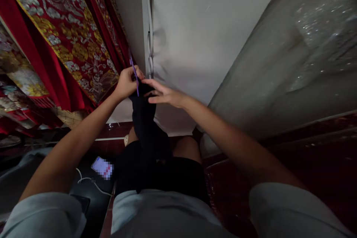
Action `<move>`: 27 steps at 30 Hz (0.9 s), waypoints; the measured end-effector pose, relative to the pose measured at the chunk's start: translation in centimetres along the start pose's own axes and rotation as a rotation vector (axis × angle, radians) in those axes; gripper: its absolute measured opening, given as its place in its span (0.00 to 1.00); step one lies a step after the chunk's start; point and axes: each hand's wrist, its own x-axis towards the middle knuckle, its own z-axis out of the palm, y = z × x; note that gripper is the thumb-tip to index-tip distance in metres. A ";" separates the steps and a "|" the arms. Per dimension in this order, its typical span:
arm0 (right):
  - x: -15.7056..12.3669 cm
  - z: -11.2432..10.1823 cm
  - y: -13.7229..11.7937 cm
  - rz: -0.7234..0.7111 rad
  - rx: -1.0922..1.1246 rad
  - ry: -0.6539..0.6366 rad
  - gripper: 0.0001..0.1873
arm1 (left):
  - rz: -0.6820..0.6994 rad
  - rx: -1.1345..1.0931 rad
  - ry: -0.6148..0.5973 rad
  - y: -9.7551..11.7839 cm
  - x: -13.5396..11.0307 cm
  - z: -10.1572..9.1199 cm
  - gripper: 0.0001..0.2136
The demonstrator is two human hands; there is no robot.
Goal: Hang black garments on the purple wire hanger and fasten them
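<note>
A dark cloth [145, 119] hangs from both my hands down to my lap. My left hand [126, 81] is closed in a pinch at the cloth's top edge and holds a thin purple stick-like tool [134, 74] upright against it. My right hand [163, 93] lies on the cloth's top from the right, fingers stretched out flat and pressing the fabric. Both hands meet in front of a grey-white wall [200, 26]. The tool's lower tip is hidden behind the cloth and fingers.
Red fabric with gold and silver embroidery [64, 29] hangs at the left. A glittery grey fabric [306, 44] slopes down at the right. A phone [102, 167] with a white cable lies on a dark surface by my left knee. Dark red floor shows at right.
</note>
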 end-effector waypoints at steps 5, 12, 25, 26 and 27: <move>0.2 -0.1 2.5 -0.055 -0.260 0.432 0.26 | 0.073 -0.089 -0.130 2.5 -1.0 1.1 0.12; -1.1 -3.5 3.7 0.072 -0.085 0.452 0.32 | -0.017 -0.300 -0.262 5.2 -2.1 3.0 0.21; -6.3 -10.4 2.8 0.273 0.143 0.982 0.19 | -0.713 -0.696 0.226 5.3 -10.1 -5.0 0.32; -5.6 -11.1 2.5 0.261 0.100 0.982 0.20 | -0.744 -0.711 0.229 4.9 -10.7 -4.4 0.29; -4.7 -11.6 2.2 0.233 0.050 0.958 0.20 | -0.772 -0.707 0.243 4.5 -11.3 -3.5 0.26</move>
